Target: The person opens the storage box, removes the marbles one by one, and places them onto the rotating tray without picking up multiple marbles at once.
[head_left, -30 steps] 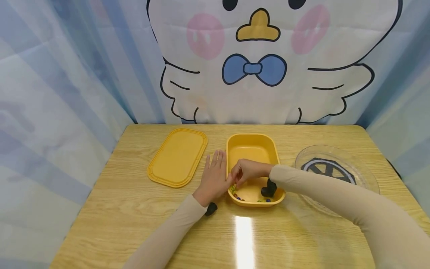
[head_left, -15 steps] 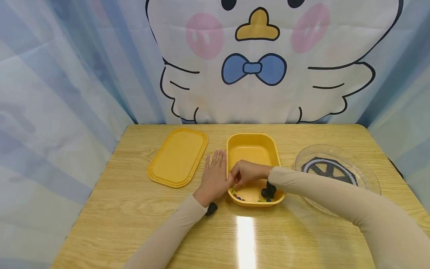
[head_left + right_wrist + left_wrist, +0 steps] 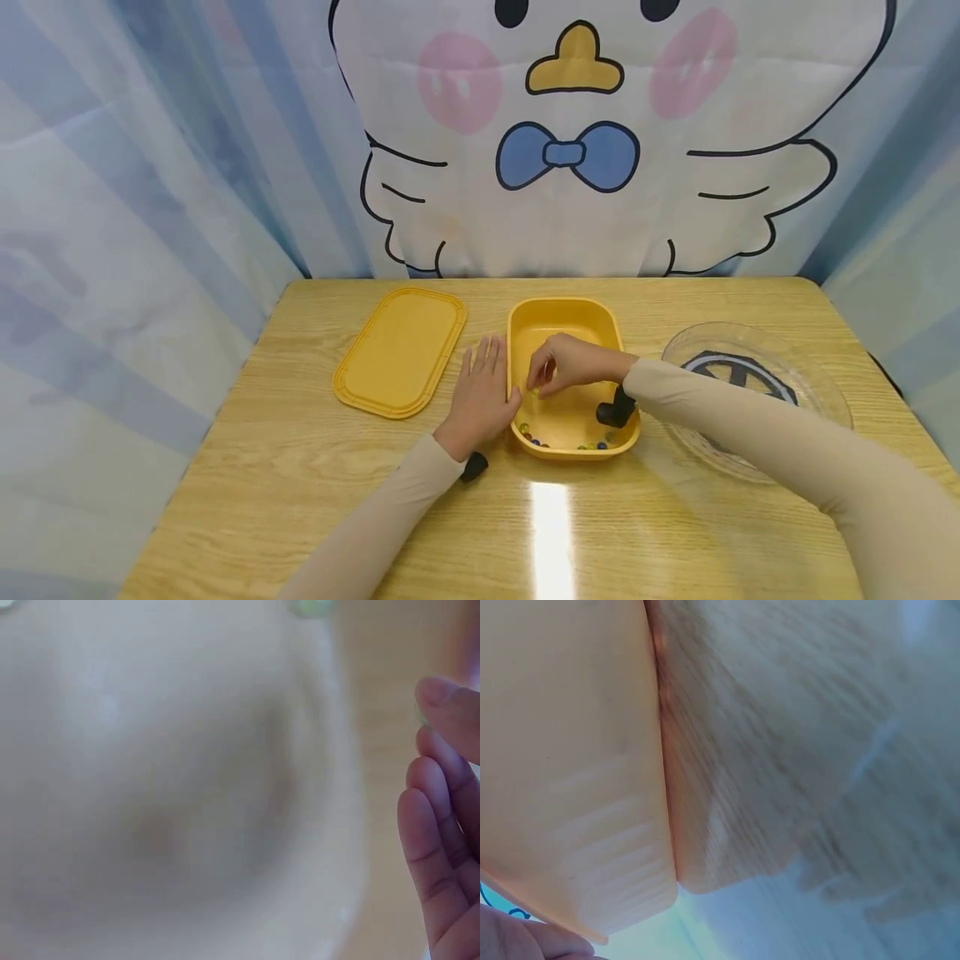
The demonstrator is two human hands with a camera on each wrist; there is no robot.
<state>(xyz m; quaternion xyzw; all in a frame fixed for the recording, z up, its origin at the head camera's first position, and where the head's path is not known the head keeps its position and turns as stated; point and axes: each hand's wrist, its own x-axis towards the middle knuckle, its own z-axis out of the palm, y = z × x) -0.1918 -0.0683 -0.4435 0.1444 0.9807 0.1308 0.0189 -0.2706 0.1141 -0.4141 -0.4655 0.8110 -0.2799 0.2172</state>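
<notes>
A yellow plastic box [image 3: 564, 315] stands on the table with several small marbles [image 3: 525, 429] along its near end. My right hand [image 3: 572, 362] is over the inside of the box, thumb and forefinger together on a small yellow-green marble [image 3: 421, 714], mostly hidden by the fingertips. In the right wrist view a green marble [image 3: 311, 606] shows at the top, blurred. My left hand [image 3: 480, 396] lies against the box's left side, fingers straight and thumb at the rim. The left wrist view shows the box's outer wall [image 3: 570, 765] close up.
A yellow lid [image 3: 399, 352] lies to the left of the box. On the right is a clear round dish [image 3: 825, 392] with a dark wheel-like shape [image 3: 738, 375], partly covered by the right sleeve. A patterned curtain [image 3: 562, 225] hangs behind the table [image 3: 300, 483].
My right hand has lifted from the box's near left corner and moved up and slightly right, with a marble between its fingertips. The left hand stays in place.
</notes>
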